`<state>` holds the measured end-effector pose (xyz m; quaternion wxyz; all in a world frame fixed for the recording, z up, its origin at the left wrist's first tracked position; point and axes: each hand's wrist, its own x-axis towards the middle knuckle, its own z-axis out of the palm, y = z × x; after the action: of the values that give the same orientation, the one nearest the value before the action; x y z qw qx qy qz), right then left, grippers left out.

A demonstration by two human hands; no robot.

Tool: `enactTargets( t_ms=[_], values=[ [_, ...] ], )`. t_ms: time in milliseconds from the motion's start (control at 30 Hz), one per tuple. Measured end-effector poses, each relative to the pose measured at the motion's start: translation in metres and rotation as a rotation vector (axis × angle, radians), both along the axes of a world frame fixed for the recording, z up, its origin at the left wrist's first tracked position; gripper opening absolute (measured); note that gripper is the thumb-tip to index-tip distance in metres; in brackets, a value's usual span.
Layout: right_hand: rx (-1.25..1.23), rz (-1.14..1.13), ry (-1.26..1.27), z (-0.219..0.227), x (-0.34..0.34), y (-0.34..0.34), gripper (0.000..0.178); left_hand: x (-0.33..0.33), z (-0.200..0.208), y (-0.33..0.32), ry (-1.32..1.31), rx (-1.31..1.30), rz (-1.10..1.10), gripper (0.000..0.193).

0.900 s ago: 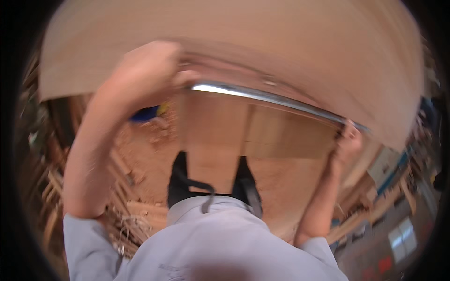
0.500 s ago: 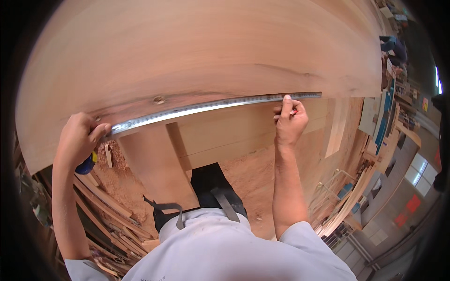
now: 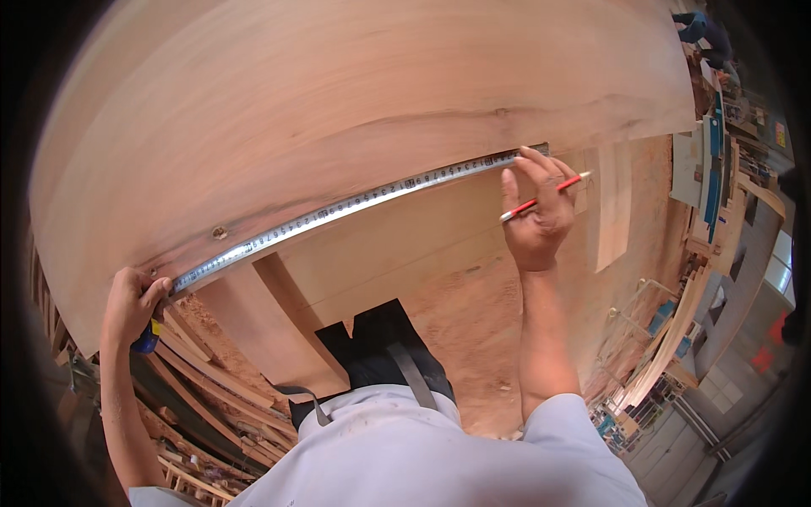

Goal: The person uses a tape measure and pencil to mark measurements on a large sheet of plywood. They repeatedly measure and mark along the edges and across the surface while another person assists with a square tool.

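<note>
A metal tape measure blade [image 3: 338, 209] lies stretched along the near edge of a large wooden panel [image 3: 380, 76], slanting up to the right. At its left end my left hand [image 3: 133, 302] pinches the blade against the panel edge. The blue and yellow tape case [image 3: 147, 338] shows partly below that hand. My right hand [image 3: 543, 215] is at the blade's right end, fingertips close to or touching it. A red pencil [image 3: 528, 205] is held slantwise across its fingers, its sharpened tip toward the right.
Below the panel, a wide board [image 3: 245, 325] extends toward my body. Long wood strips [image 3: 194, 372] are piled at lower left. Shavings cover the floor [image 3: 481, 338]. More timber [image 3: 659, 355] and a blue-edged piece [image 3: 715, 169] stand along the right.
The view has turned, so the tape now slants more steeply. My right hand's fingers have opened up and the red pencil shows across them. My left hand still grips the tape's left end.
</note>
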<state>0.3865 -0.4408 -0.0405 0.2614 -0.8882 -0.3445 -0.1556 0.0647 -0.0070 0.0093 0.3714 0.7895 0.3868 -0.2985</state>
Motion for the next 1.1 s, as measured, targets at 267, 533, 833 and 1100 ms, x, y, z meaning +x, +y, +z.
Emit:
enactTargets(
  t_ms=[267,533,833,1100],
  values=[
    [-0.165,0.352,-0.075,-0.001,0.047,-0.010,0.031,-0.004,-0.004,0.003,-0.006,-0.016,0.026,0.051],
    [-0.159,0.421,-0.115,-0.008,0.059,-0.010,0.028,-0.012,-0.008,0.010,-0.004,-0.046,0.022,0.053],
    [-0.202,0.471,-0.105,0.002,0.059,-0.008,0.034,-0.006,-0.003,0.008,0.051,-0.059,0.035,0.049],
    [-0.167,0.481,-0.167,-0.007,0.064,-0.008,0.028,-0.001,0.001,0.005,0.104,-0.049,0.073,0.047]
  ],
)
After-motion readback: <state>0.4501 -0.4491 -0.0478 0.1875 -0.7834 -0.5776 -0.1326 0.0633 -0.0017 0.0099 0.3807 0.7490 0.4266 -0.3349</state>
